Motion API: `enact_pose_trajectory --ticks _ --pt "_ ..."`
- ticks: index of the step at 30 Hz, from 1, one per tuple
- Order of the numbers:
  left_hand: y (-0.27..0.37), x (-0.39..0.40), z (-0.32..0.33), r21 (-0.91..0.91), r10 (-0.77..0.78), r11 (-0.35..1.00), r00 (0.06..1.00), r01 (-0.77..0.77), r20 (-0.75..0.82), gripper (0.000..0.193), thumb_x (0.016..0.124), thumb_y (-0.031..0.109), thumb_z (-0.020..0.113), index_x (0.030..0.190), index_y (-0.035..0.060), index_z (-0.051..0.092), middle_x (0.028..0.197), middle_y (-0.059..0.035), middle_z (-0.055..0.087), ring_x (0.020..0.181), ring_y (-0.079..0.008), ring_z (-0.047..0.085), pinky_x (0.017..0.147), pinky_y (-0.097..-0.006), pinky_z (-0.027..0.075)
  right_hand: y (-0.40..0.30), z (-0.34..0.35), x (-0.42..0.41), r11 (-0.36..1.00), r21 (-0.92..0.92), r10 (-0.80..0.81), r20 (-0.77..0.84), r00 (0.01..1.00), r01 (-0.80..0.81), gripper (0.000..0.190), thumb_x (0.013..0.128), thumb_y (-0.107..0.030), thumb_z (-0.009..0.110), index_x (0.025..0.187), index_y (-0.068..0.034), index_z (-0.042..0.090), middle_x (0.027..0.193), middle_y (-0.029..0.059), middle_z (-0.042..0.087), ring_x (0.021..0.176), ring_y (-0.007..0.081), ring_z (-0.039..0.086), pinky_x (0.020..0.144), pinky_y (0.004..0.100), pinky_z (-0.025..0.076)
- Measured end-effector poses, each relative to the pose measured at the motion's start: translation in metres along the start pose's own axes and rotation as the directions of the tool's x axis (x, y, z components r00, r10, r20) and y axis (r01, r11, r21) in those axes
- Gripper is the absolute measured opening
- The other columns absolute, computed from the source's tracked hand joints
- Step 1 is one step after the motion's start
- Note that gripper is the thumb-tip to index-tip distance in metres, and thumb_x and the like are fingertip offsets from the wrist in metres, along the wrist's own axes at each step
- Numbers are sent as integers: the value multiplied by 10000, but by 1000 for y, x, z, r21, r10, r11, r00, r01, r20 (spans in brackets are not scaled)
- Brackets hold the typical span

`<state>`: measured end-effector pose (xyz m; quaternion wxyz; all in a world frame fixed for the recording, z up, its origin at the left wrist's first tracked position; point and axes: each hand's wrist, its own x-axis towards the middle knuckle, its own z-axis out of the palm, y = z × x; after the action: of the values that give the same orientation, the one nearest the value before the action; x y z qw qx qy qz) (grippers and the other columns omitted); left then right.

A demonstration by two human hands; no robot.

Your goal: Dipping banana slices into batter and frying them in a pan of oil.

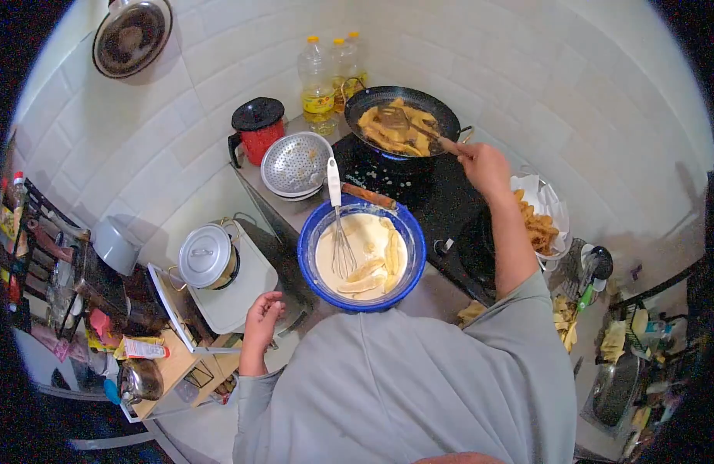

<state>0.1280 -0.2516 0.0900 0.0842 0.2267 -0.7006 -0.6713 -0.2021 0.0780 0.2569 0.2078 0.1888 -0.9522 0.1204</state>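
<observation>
My right hand (485, 169) grips the wooden handle of a slotted spatula (394, 118), whose head rests over battered banana pieces (386, 137) frying in a black wok (448, 116). Blue flame shows under the wok. Loosely curled and holding nothing, my left hand (265, 316) hovers left of a blue bowl (416, 272). Pale batter (328, 240) with several banana slices (362, 284) fills the bowl, and a whisk (335, 191) with a white handle leans in it. Fried pieces (536, 223) lie on white paper in a basket, partly behind my right forearm.
Metal strainers (297, 165) and a red pot with a black lid (261, 136) stand left of the black stove (432, 203). Oil bottles (317, 87) are at the back. A lidded pot (205, 255) sits lower left. Banana peels (564, 319) and a green-handled utensil (586, 297) lie right.
</observation>
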Motion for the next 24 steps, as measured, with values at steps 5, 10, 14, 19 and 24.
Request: enact_pose_trajectory --ticks 5,10,14,19,24 --pt "-5 -4 -4 10 -39 999 999 39 -38 235 840 96 500 1064 30 521 870 -26 558 777 -89 514 676 -227 427 -6 -41 4 996 -47 78 141 987 -72 233 744 -205 591 971 -182 638 849 115 626 803 285 594 697 373 467" --pt "1 4 2 51 7 999 1000 -8 14 240 842 110 507 1069 33 517 884 -27 556 782 -95 511 678 -225 417 -17 -24 1 996 -89 44 130 991 -33 238 746 -203 589 978 -217 639 832 109 623 759 291 597 667 387 470" --pt "6 1 6 37 9 999 999 -10 33 243 842 106 509 1075 34 512 873 -24 555 776 -92 506 678 -218 412 -18 15 -2 961 -248 -115 53 992 124 335 804 -169 486 1081 -339 567 806 109 609 715 282 608 610 399 488" --pt "4 -2 3 1 -8 1000 1000 8 13 243 842 104 510 1075 35 512 858 -24 552 775 -89 502 690 -222 417 -17 35 2 988 -136 -83 -54 995 75 273 778 -202 546 1039 -249 608 830 103 596 745 295 589 645 400 469" --pt "-3 -3 0 -9 -42 999 999 42 -12 241 841 96 509 1075 41 514 866 -26 550 787 -92 509 704 -225 423 -24 -22 0 994 -100 33 -18 999 -34 246 769 -213 563 1008 -200 622 868 97 612 773 292 591 662 394 463"
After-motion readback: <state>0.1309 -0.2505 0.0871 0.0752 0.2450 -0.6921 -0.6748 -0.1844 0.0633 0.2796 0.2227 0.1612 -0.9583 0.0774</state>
